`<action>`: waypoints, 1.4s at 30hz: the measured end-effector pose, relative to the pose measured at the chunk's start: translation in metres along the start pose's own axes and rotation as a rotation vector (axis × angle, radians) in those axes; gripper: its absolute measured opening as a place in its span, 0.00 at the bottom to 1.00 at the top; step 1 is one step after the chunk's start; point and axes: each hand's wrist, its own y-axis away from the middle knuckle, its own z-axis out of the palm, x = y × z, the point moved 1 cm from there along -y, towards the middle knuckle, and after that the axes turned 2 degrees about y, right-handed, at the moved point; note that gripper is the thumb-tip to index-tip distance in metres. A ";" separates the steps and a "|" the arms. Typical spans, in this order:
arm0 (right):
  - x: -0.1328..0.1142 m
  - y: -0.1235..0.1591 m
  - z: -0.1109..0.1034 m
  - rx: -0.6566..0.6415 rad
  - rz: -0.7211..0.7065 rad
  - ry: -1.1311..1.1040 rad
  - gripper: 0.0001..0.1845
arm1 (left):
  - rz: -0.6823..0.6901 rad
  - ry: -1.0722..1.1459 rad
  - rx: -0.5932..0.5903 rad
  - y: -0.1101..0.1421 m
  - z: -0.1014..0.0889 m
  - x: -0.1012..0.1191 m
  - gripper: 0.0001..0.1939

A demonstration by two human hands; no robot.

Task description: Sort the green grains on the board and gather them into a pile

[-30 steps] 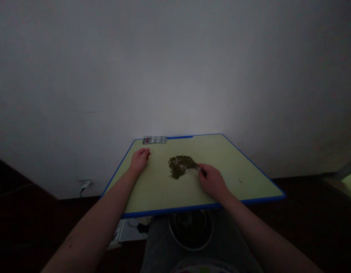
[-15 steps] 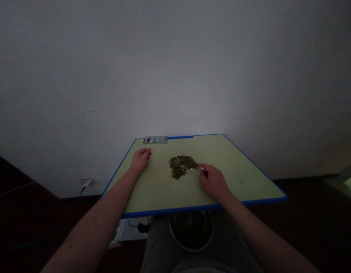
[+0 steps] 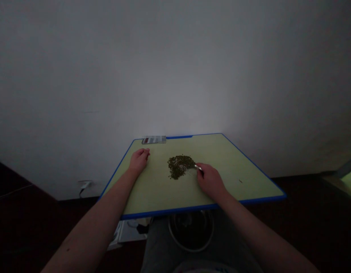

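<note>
A heap of small dark green grains (image 3: 179, 166) lies on a pale green board with a blue rim (image 3: 169, 209). My right hand (image 3: 209, 181) rests on the board just right of the heap, fingers curled and pinched round a small shiny thing (image 3: 198, 167) at the heap's edge; I cannot make out what it is. My left hand (image 3: 139, 159) lies on the board at the far left, fingers loosely curled, apart from the heap and holding nothing that shows.
A small flat object (image 3: 154, 139) sits at the board's far edge by the white wall. One stray grain (image 3: 240, 181) lies to the right. Below the near rim a round bowl (image 3: 191, 231) stands on the dark floor. A wall socket (image 3: 85, 184) sits low left.
My right hand has slid a little left and forward, closer to the heap's right edge. The left hand has stayed put.
</note>
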 end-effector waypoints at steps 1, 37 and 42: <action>0.001 0.000 0.000 0.003 0.010 0.005 0.17 | 0.005 -0.001 -0.001 0.000 0.000 0.000 0.17; 0.003 -0.001 0.001 -0.026 -0.046 -0.093 0.17 | 0.002 -0.040 -0.009 -0.002 -0.003 -0.003 0.19; 0.002 0.000 0.000 -0.034 -0.066 -0.106 0.17 | 0.012 -0.011 -0.016 -0.003 -0.003 -0.006 0.19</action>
